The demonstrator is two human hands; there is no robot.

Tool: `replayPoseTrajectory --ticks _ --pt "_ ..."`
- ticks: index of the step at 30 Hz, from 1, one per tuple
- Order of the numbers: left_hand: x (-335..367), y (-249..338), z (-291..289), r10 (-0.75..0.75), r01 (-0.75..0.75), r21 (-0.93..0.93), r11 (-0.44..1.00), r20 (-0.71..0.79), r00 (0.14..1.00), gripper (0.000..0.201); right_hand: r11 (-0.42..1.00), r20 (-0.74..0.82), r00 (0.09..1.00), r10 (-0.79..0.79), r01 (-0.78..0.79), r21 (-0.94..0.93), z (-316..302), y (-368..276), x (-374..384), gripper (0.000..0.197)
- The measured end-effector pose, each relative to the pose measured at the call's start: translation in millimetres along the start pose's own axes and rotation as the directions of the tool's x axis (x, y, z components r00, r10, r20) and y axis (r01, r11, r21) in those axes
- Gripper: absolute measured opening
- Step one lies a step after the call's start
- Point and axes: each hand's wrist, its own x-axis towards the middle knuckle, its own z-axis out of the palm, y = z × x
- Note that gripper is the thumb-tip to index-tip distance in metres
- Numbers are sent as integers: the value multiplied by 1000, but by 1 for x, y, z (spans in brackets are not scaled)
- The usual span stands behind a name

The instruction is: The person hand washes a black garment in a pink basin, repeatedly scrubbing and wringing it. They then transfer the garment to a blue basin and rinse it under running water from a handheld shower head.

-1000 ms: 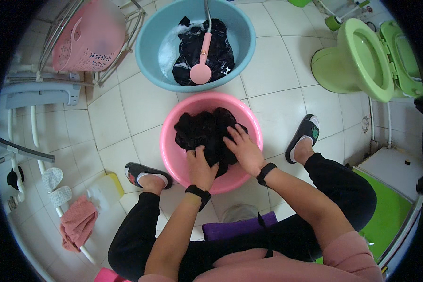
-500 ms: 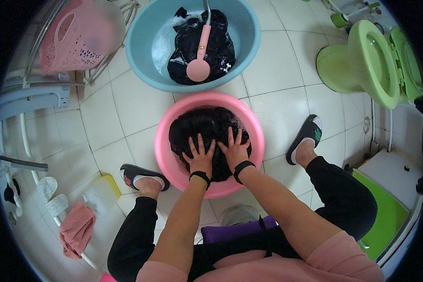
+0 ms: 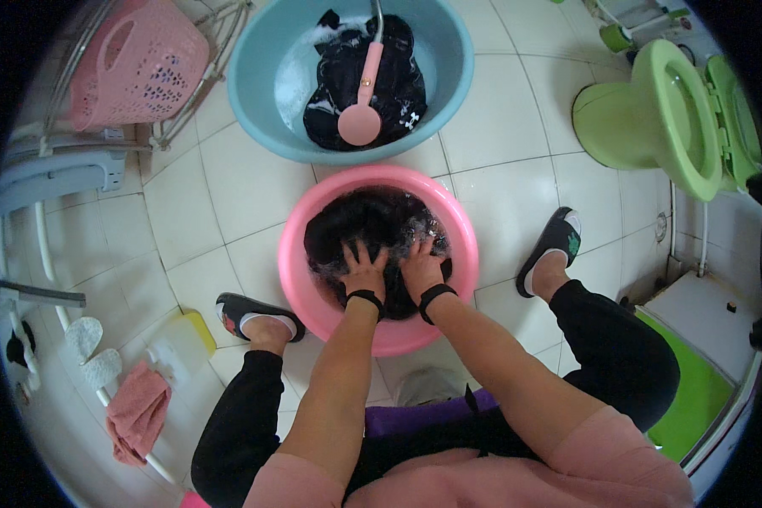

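A pink basin (image 3: 291, 279) stands on the floor before me with a soaked black garment (image 3: 347, 216) in dark water. My left hand (image 3: 365, 275) lies on the cloth, palm down, its fingers spread. Beside it, my right hand (image 3: 422, 273) presses on the garment with fingers apart, their tips partly under water. Small bubbles show around the right fingertips. Neither hand grips the cloth. A dark band circles each wrist. What kind of garment it is cannot be made out.
Beyond stands a larger blue basin (image 3: 258, 127) with black clothing (image 3: 347, 76) and suds; a pink shower head (image 3: 360, 124) rests on the clothing. At the left are a pink basket (image 3: 140, 72), a pinkish towel (image 3: 138, 413) and a plastic jug (image 3: 178, 347). A green toilet (image 3: 618, 127) is at the right.
Both hands have pressed lower into the basin, and the fingertips sink deeper. Bubbly water has come up around the right fingers, and the garment there has gone down.
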Motion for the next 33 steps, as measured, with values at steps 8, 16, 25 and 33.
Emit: replayPoseTrajectory --ticks 8,16,25,33 --pt "-28 -13 -10 33 -40 -108 993 -68 997 98 870 -141 921 -362 280 -406 11 14 -65 39" --pt "-104 -49 -57 428 -505 -216 836 -321 845 117 876 -500 771 -395 480 48 -99 42 -109 27" --pt "-209 -48 -182 310 -690 -585 426 -622 719 90 712 -865 467 -184 670 210 -246 47 -210 25" --pt "-265 -27 -248 226 -757 -436 486 -775 591 65 561 -921 386 48 753 345 -286 64 -244 29"
